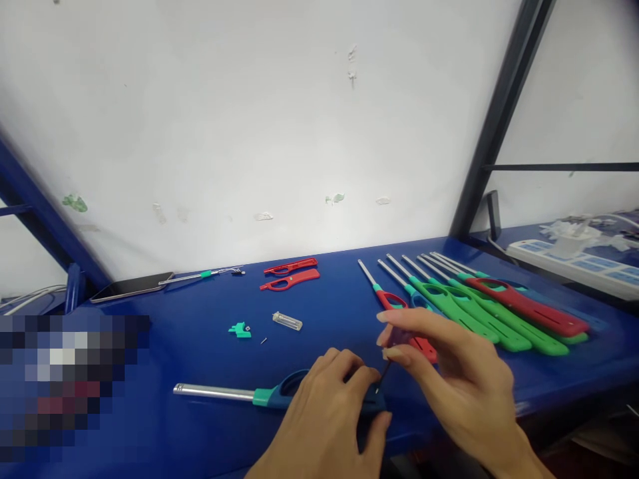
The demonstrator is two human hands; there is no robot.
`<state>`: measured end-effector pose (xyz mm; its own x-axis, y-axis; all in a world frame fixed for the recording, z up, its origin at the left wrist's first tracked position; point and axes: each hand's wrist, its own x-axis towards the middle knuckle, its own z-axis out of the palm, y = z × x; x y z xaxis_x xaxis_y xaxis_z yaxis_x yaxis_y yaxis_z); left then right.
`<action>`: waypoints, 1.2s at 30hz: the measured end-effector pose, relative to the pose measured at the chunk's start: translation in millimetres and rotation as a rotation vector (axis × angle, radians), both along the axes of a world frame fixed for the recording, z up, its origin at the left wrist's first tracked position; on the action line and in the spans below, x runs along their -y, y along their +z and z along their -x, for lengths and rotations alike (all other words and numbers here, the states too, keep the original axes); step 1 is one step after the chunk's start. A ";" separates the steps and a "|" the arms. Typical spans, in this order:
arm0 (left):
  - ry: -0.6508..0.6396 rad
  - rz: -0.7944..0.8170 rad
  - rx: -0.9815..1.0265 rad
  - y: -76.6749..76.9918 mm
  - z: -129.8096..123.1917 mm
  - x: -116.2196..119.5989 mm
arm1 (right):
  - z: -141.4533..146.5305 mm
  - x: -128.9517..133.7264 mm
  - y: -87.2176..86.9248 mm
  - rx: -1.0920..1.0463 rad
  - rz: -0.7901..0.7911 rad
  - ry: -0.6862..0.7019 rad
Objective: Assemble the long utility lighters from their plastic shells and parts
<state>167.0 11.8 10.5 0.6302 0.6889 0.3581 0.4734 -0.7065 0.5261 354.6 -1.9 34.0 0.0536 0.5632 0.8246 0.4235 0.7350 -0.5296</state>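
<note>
My left hand (327,412) is wrapped over a blue gas lighter (273,398), pressing it onto the blue table. The lighter's silver tube points left, and most of its handle is hidden beneath the fingers. Pinched in the fingertips of my right hand (464,376) is a small screwdriver (397,336) with a purplish handle. Its thin shaft slants down to the handle end of the lighter; whether the tip touches a screw I cannot tell. Beyond my left hand lie a clear fuel tank (287,321), a green plastic part (241,330) and a tiny screw (264,340).
Several red, green and blue lighters (464,316) lie in a row at the right. Two red handle halves (292,281) rest near the wall, left of them a loose metal tube (192,277) and a phone (134,286). A power strip (574,263) stands beyond the dark post.
</note>
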 end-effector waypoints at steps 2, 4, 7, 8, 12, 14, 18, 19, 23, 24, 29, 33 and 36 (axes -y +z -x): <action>-0.004 0.015 -0.023 1.0 0.6 -1.1 | 1.7 -1.4 -1.1 -0.036 0.010 0.006; -0.007 0.030 -0.023 2.0 1.4 -2.3 | 3.4 -2.2 -2.5 -0.065 0.012 0.008; 0.000 0.025 -0.015 2.5 2.1 -2.9 | 4.7 -2.3 -4.0 -0.085 0.011 0.003; 0.002 0.019 -0.012 2.4 2.1 -2.8 | 4.7 -2.2 -3.9 -0.087 0.008 0.002; -0.001 0.023 -0.023 1.4 1.8 -2.2 | 2.9 -0.3 -0.8 -0.034 0.010 0.020; 0.008 0.041 -0.028 0.9 1.9 -2.5 | 1.6 1.9 0.7 0.025 0.018 0.033; 0.010 0.044 -0.039 0.4 2.3 -4.0 | 1.4 5.6 1.0 0.044 0.072 0.074; 0.014 0.034 -0.034 0.2 2.5 -4.2 | 2.0 5.6 0.8 0.021 0.073 0.095; 0.008 0.018 -0.017 -0.3 2.9 -4.2 | 3.9 2.5 1.8 -0.057 0.015 0.176; 0.003 0.023 -0.019 -0.5 3.0 -4.2 | 3.9 1.7 2.4 -0.056 0.010 0.182; 0.006 0.014 -0.030 -0.9 3.4 -3.8 | 1.9 0.2 2.6 -0.082 0.067 0.204; -0.001 -0.006 -0.038 0.7 3.9 -2.5 | 0.2 -1.9 0.9 -0.130 0.017 0.194; -0.002 0.002 -0.039 1.6 3.7 -2.4 | -0.9 -1.7 2.9 -0.057 0.025 0.132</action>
<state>163.3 14.2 12.2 0.6452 0.6882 0.3319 0.4920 -0.7065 0.5087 355.5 -0.2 36.9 0.0240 0.5886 0.8081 0.2930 0.7687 -0.5686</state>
